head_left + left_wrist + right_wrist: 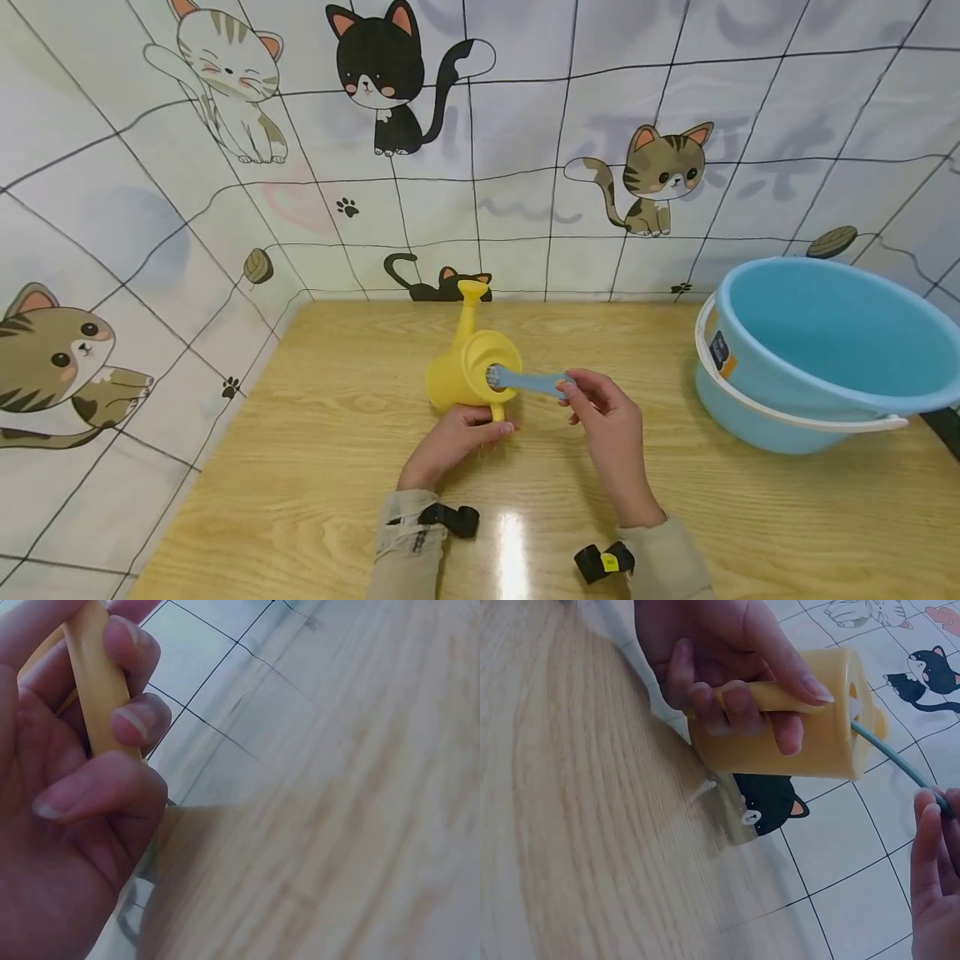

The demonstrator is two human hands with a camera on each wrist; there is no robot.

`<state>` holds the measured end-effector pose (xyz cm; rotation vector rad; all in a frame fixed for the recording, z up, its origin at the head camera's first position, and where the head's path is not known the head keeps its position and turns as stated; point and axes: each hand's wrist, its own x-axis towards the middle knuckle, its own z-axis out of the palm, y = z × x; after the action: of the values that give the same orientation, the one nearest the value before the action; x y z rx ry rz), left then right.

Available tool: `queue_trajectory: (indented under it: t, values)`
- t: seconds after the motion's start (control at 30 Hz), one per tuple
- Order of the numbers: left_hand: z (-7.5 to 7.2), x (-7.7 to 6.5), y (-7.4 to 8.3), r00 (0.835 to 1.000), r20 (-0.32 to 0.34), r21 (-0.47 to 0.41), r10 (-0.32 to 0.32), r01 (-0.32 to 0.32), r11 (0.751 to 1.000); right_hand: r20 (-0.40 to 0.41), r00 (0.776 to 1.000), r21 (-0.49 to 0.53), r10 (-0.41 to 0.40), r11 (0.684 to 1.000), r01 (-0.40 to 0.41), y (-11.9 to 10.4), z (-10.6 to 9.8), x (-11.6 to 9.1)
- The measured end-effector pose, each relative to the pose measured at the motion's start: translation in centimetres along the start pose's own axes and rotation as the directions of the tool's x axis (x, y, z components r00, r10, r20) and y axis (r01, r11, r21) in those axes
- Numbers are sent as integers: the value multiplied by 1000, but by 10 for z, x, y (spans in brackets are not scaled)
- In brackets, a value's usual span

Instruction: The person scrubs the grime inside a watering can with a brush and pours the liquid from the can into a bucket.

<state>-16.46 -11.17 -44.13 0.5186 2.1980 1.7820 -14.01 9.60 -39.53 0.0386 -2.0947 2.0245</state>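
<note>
A yellow toy-like watering can (447, 382) is tilted above the table, its spout pointing away and its round opening turned toward the right. My left hand (461, 437) grips the can's handle (97, 682), fingers wrapped round it in the left wrist view. Between the thumb and fingers of my right hand (611, 425) is the end of a light blue brush (532, 382). The brush's pale bristle head sits in the can's opening. In the right wrist view the brush's thin handle (889, 754) slants out of the can, and the bristles are partly hidden by the rim.
On the right of the wooden table (315, 467) stands a large light blue bucket (795, 333) with a white handle (817, 426) hanging down its side. A wall covering (517, 200) printed with cartoon cats rises behind the table and along its left side.
</note>
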Motion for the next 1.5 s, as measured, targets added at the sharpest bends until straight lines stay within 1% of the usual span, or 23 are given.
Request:
queue_trajectory:
  t: [0.13,0.23,0.4,0.63,0.77,0.87,0.93,1.03,1.17,1.3,1.5]
  values:
    - [1,1,0,1000,-6,-13,-10,10,1000,-40,999,12,-6,1000,6,0,0,1]
    - [1,1,0,1000,0,-22,-16,16,1000,-46,999,19,-9,1000,10,0,2,-1]
    - [0,1,0,1000,8,-17,-3,3,1000,-8,999,12,-35,999,36,2,7,-3]
    - [0,1,1,1000,24,-8,14,-14,1000,47,998,6,-33,999,33,11,14,-4]
    - [0,0,3,1000,24,16,5,-5,1000,69,997,-30,-46,998,48,4,20,-9]
    - [0,0,4,999,31,18,-10,10,1000,88,995,-58,-55,996,60,-1,21,-11]
    - [0,1,3,999,39,20,-11,10,1000,98,993,-54,-58,997,64,-2,19,-11]
    - [0,1,3,999,35,28,0,-1,1000,125,987,-36,-98,994,103,-2,15,-10]
    - [0,1,3,1000,22,37,8,-9,999,157,968,-29,-196,979,202,-4,10,-8]
    - [0,1,5,1000,27,25,-1,0,1000,182,946,-64,-270,956,285,-7,7,-7]
    - [0,2,5,999,32,29,5,-6,1000,209,919,-115,-335,925,363,-12,3,-8]
